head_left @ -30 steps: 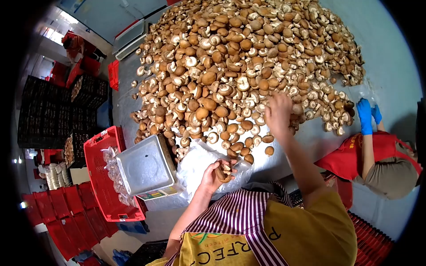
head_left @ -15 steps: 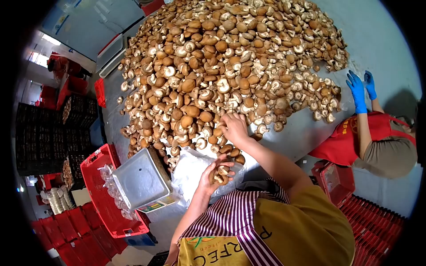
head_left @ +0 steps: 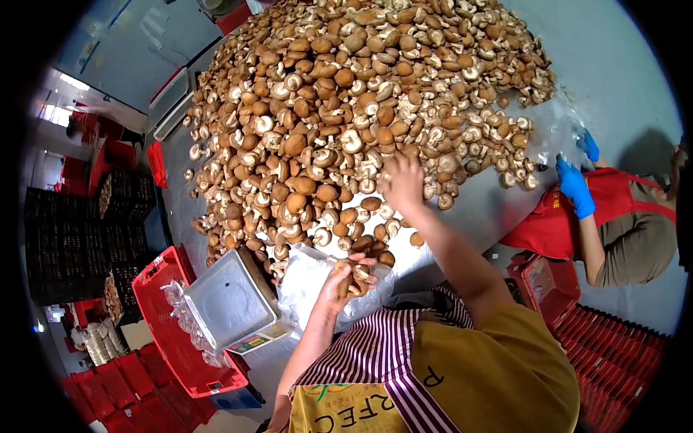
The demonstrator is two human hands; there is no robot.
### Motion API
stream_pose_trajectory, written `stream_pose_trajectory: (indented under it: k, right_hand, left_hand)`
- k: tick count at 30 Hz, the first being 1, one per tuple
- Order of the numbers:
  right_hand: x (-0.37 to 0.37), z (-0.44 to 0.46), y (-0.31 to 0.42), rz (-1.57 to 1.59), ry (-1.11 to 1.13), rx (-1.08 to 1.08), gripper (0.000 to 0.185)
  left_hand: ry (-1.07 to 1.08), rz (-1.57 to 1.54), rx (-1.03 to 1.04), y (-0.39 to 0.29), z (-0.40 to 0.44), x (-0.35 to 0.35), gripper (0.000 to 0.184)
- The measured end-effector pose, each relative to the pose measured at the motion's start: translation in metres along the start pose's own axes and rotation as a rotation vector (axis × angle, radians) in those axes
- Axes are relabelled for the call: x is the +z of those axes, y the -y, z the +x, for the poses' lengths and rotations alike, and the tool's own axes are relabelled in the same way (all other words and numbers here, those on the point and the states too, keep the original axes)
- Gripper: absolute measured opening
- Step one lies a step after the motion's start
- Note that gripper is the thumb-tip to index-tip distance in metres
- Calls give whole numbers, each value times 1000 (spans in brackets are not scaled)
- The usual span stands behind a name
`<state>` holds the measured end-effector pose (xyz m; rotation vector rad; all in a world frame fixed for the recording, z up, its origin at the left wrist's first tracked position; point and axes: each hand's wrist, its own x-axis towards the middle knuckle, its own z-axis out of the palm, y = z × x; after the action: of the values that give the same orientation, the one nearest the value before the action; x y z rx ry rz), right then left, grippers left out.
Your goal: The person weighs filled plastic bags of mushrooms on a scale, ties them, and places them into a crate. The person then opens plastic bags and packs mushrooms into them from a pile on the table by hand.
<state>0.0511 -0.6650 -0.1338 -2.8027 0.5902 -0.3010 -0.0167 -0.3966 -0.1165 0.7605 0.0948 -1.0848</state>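
Apparent picking stage: right hand [head_left: 404, 182], fingers bent, at mushroom heap [head_left: 294, 144] on table [head_left: 498, 211], grip unclear; left hand [head_left: 333, 289] curled round mushrooms [head_left: 359, 274] by near edge. Clean picking calls for a light pinch.

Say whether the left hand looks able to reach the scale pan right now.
Probably yes: only the plastic bag lies between the left hand and the scale pan, and nothing covers the pan, though the hand holds mushrooms.
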Motion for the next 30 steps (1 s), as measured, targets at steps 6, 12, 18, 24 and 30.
stream_pose_trajectory:
  k: [6,12,18,24,30]
  right_hand:
    - [-17,-56,22,145,166,-191,46]
    - [-35,-114,17,496,186,-589,27]
    - [-38,-73,-32,321,53,-28,35]
    - [-3,-55,-35,308,100,-119,35]
    - [1,-71,-61,297,-5,-57,24]
  left_hand:
    - [102,94,-26,11,-7,23,46]
    - [192,395,-75,11,-19,32,49]
    - [271,627,30,14,-31,49,64]
    - [229,494,-72,22,-28,45,76]
    - [215,292,-52,26,-34,41,75]
